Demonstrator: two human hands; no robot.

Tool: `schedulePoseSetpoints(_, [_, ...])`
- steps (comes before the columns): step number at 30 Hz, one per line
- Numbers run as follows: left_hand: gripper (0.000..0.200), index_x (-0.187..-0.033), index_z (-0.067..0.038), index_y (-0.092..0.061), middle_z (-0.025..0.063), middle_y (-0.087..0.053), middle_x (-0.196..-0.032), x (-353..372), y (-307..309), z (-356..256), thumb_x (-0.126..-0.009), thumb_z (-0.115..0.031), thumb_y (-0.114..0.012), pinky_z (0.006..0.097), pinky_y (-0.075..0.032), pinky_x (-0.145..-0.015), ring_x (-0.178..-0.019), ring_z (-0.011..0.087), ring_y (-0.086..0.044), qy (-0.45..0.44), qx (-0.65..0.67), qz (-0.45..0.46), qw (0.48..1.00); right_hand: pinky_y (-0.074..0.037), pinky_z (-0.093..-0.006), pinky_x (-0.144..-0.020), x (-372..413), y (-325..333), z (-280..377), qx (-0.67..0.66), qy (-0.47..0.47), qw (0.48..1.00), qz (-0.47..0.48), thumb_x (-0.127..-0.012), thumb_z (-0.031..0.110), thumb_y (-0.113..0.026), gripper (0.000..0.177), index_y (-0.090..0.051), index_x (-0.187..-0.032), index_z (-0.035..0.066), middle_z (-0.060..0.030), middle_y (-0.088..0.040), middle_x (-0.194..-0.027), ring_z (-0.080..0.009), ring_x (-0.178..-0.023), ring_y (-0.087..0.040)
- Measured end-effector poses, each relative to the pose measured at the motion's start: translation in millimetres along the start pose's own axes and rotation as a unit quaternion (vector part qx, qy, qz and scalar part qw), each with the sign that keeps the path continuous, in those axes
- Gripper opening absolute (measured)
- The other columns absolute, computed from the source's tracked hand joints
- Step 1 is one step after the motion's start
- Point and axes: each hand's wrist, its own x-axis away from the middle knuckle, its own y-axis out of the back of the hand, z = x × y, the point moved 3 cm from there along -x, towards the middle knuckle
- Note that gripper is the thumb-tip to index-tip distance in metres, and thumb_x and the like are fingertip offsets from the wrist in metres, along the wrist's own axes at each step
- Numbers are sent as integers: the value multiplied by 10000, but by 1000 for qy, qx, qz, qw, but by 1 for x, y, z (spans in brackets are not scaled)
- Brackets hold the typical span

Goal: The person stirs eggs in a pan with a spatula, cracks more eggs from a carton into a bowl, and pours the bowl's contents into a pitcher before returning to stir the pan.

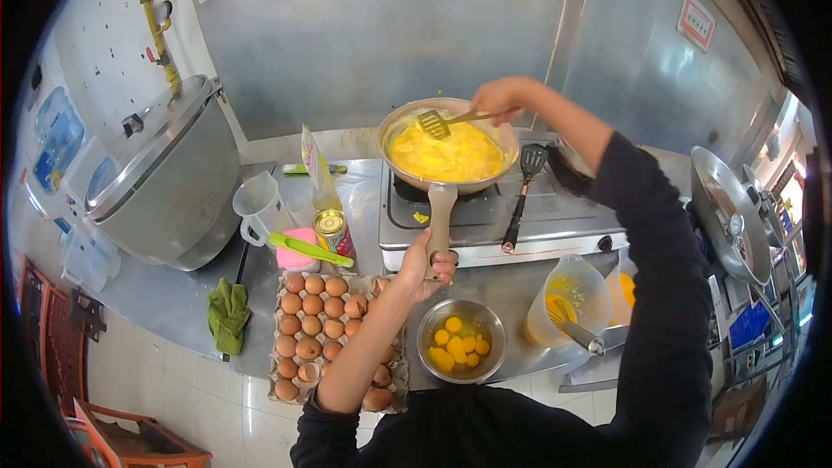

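My left hand [425, 265] is wrapped round the handle [441, 212] of a frying pan [394, 124] on the gas stove [555, 199]. Soft yellow scrambled eggs [446, 156] cover most of the pan's floor. Above them my right hand [504, 99] grips a slotted spatula [435, 125], its head over the eggs at the pan's far side. Below the pan handle stands a steel bowl [496, 316] of several raw yolks. A cardboard tray [400, 392] of brown eggs lies partly under my left forearm.
A black slotted turner [522, 195] rests on the stove, right of the pan. Plastic jugs, one [563, 295] with a whisk and beaten egg, stand at the right. A can [334, 232], a clear jug [260, 204], a green cloth [228, 316] and a large pot [173, 182] are leftward.
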Motion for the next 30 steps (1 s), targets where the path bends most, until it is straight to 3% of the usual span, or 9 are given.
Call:
schedulePoseSetpoints(1, [327, -879, -110, -388, -52, -305, -545, -1, 0, 1, -864, -421, -286, 182, -251, -362, -404, 38, -284, 0, 9, 2, 1000, -334, -264, -361, 23, 10, -8, -119, -30, 992, 22, -768, 192, -484, 251, -569, -991, 118, -77, -504, -588, -131, -405, -400])
schedulePoseSetpoints(3, [326, -879, -111, -388, -53, -304, -545, -1, 0, 1, -865, -420, -285, 183, -250, -363, -405, 39, -284, -2, 5, 4, 1000, -270, -196, -337, 68, 25, -9, -138, -46, 987, 65, -854, 222, -342, 352, -439, -1193, 213, 16, -470, -611, -43, -422, -365])
schedulePoseSetpoints(10, [342, -873, -121, -364, -39, -299, -553, -2, 2, 0, -868, -442, -246, 208, -267, -405, -430, 67, -287, 14, -17, 16, 1000, -273, -180, -360, 105, 5, 5, -163, 8, 974, 157, -863, 227, -367, 335, -449, -1188, 211, 27, -435, -605, -42, -429, -336])
schedulePoseSetpoints(13, [344, -874, -122, -363, -40, -298, -554, -3, 3, 0, -868, -446, -246, 211, -269, -411, -434, 67, -285, 24, -24, 12, 999, -266, -184, -354, 80, -26, 11, -164, 27, 980, 112, -868, 231, -374, 340, -434, -1201, 200, 21, -424, -603, -39, -422, -329])
schedulePoseSetpoints(15, [340, -889, -123, -365, -50, -296, -552, 1, -2, -1, -869, -441, -248, 199, -263, -401, -426, 53, -279, 23, -35, -1, 999, -262, -185, -348, 58, -42, 11, -267, 49, 960, 72, -875, 219, -354, 346, -417, -1214, 190, 9, -422, -600, -41, -407, -323])
schedulePoseSetpoints(20, [346, -910, -123, -367, -59, -295, -553, 1, -1, -5, -867, -447, -253, 185, -258, -390, -420, 40, -274, 29, -51, -14, 998, -246, -185, -331, 25, -55, 22, -331, 37, 942, 34, -884, 201, -331, 350, -399, -1228, 195, -8, -430, -592, -46, -382, -316])
schedulePoseSetpoints(23, [350, -912, -122, -367, -58, -297, -554, 0, -1, -2, -864, -454, -267, 182, -256, -383, -419, 40, -276, 34, -44, -16, 998, -242, -206, -317, 3, -65, 36, -344, 7, 939, -11, -862, 154, -337, 337, -443, -1181, 137, -31, -453, -574, -66, -363, -326])
schedulePoseSetpoints(25, [346, -909, -120, -367, -59, -297, -551, 1, -2, -3, -864, -450, -276, 179, -251, -375, -417, 39, -277, 38, -34, -22, 998, -365, -326, -379, -33, -70, 40, -159, 33, 978, -133, -717, 66, -460, 182, -623, -794, 41, -135, -509, -537, -224, -399, -449])
schedulePoseSetpoints(30, [339, -906, -119, -367, -60, -296, -547, -1, 0, -4, -862, -447, -291, 178, -250, -371, -414, 36, -277, 22, -33, -19, 999, -408, -367, -492, -45, -58, 32, 7, 115, 979, -167, -572, 49, -542, 63, -595, -596, 25, -165, -544, -589, -272, -515, -509])
